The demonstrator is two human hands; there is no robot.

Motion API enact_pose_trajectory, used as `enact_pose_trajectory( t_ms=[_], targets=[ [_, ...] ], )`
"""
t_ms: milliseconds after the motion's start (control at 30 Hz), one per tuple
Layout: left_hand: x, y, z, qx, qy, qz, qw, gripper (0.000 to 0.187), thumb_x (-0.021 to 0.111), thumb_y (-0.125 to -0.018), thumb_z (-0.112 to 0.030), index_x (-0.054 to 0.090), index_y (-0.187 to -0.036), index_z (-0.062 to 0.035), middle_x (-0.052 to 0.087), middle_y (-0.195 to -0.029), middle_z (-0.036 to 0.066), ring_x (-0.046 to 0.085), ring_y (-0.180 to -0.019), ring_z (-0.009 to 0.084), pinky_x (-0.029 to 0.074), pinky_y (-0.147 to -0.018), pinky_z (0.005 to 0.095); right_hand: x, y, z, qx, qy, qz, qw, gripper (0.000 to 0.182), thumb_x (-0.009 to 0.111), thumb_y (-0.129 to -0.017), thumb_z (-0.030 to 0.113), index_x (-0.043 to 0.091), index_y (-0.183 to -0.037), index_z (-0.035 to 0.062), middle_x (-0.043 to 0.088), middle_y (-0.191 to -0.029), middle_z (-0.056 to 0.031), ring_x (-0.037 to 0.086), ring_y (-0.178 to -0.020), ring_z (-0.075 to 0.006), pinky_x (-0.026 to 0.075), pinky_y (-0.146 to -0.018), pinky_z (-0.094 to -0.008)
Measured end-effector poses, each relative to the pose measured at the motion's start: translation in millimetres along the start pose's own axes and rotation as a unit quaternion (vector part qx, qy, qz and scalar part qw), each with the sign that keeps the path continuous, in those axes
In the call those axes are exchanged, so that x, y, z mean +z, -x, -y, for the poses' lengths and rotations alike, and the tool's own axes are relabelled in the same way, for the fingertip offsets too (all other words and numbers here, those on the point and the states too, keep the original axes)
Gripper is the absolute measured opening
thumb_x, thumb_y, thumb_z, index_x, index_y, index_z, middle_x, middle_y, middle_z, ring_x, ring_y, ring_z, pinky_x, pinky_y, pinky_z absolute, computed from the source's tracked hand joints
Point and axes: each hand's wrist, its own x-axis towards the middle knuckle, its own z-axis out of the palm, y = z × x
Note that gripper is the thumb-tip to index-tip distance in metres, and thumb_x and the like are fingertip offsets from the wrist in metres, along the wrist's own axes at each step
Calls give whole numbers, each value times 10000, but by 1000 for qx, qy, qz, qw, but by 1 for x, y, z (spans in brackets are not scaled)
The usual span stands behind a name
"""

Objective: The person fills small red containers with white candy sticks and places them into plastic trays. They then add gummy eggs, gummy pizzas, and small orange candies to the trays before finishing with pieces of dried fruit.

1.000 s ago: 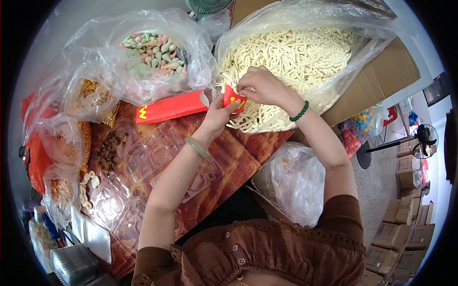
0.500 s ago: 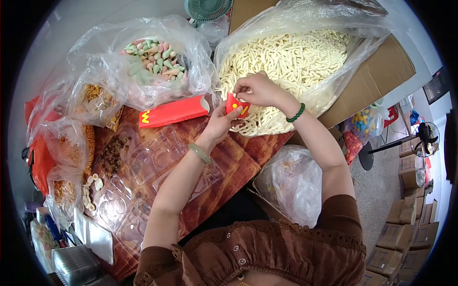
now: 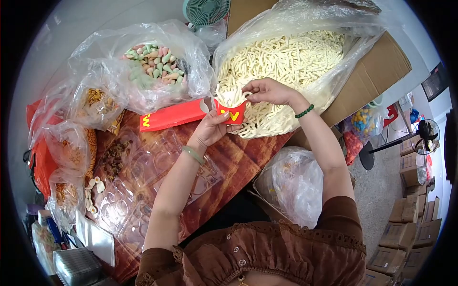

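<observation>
In my left hand is a small red fries box with a yellow logo, held upright with the thumb across its front. Pale fry-shaped sticks stick out of its top. My right hand is at the box's right upper edge, thumb and fingers pinched on a pale stick there. Behind both hands, a big clear plastic bag lies open, full of loose pale sticks. A stack of flat red fries boxes lies left of my left hand.
A clear bag of pastel cone-shaped candies stands back left, with bags of orange-brown pieces beside it. Clear plastic trays and white egg-like pieces lie on the table. A plastic-lined carton stands below the table's right edge.
The red box has turned more upright, its logo facing me, and sticks now show above its rim. My right hand has moved slightly right and down, to the box's right edge.
</observation>
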Motion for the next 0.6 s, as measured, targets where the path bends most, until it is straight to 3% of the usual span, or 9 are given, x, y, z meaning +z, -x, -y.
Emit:
enact_pose_trajectory(
  t_ms=[67, 167, 233, 267, 367, 400, 467, 533, 600],
  targets=[
    [-2, 1, -1, -6, 0, 10, 1000, 435, 585, -900, -145, 425, -1280, -8, 571, -1192, 141, 594, -1072, 281, 530, -853, 367, 0, 2, 6, 24, 14, -2, 1000, 208, 576, -894, 97, 625, -1079, 17, 662, -945, -25, 566, -757, -41, 471, -678, -207],
    [-12, 6, -4, -28, -27, 16, 999, 439, 590, -894, -136, 425, -1277, 2, 575, -1182, 148, 594, -1074, 287, 527, -847, 355, -9, 13, 40, -18, 38, -88, 995, 176, 592, -877, 90, 659, -1025, 23, 671, -843, -17, 551, -689, -36, 470, -636, -200],
    [-12, 8, -4, -43, -54, 12, 998, 434, 591, -892, -127, 428, -1273, 6, 579, -1176, 148, 596, -1072, 288, 523, -849, 354, -24, 7, 34, -44, 30, -156, 986, 211, 612, -866, 106, 653, -1057, 26, 675, -878, -47, 571, -710, -67, 486, -656, -230],
    [-12, 9, -3, -41, -66, 5, 997, 430, 598, -888, -121, 437, -1268, -1, 582, -1174, 135, 594, -1073, 272, 514, -857, 352, -29, 8, 29, -64, 267, -214, 937, 268, 608, -883, 206, 646, -1055, 4, 672, -915, -85, 586, -737, -113, 493, -690, -263],
    [-10, 9, 3, -36, -98, -8, 995, 422, 614, -877, -111, 459, -1259, -20, 588, -1174, 103, 587, -1076, 234, 497, -876, 345, -17, 2, 2, -18, 374, -261, 890, 363, 590, -894, 317, 642, -1015, -22, 663, -927, -117, 584, -751, -147, 484, -705, -272],
    [-10, 7, 4, -27, -116, -15, 993, 418, 623, -871, -107, 471, -1254, -33, 589, -1175, 84, 581, -1078, 212, 488, -887, 341, -12, -2, 18, 144, 263, -126, 946, 423, 573, -897, 386, 648, -956, -25, 657, -847, -82, 553, -701, -123, 463, -673, -253],
    [-6, 6, 6, -31, -127, -14, 991, 418, 630, -868, -109, 479, -1252, -43, 588, -1179, 70, 574, -1084, 195, 481, -895, 335, 14, 1, 27, 158, 84, -55, 982, 396, 595, -889, 380, 658, -915, -10, 632, -769, -23, 520, -663, -90, 444, -635, -239],
    [-3, 8, 6, -34, -141, -14, 989, 418, 636, -864, -111, 486, -1250, -53, 587, -1182, 55, 566, -1090, 179, 473, -902, 329, 20, -4, 13, 110, 118, -29, 987, 311, 607, -897, 312, 669, -902, 7, 609, -732, 22, 495, -645, -56, 426, -608, -220],
    [-3, 11, 7, -37, -124, -18, 991, 417, 635, -867, -114, 487, -1250, -47, 582, -1189, 55, 562, -1097, 182, 470, -909, 329, 26, -6, 9, -27, 24, -144, 989, 216, 612, -901, 218, 670, -898, 10, 603, -729, 27, 491, -649, -43, 417, -602, -199]
  ],
)
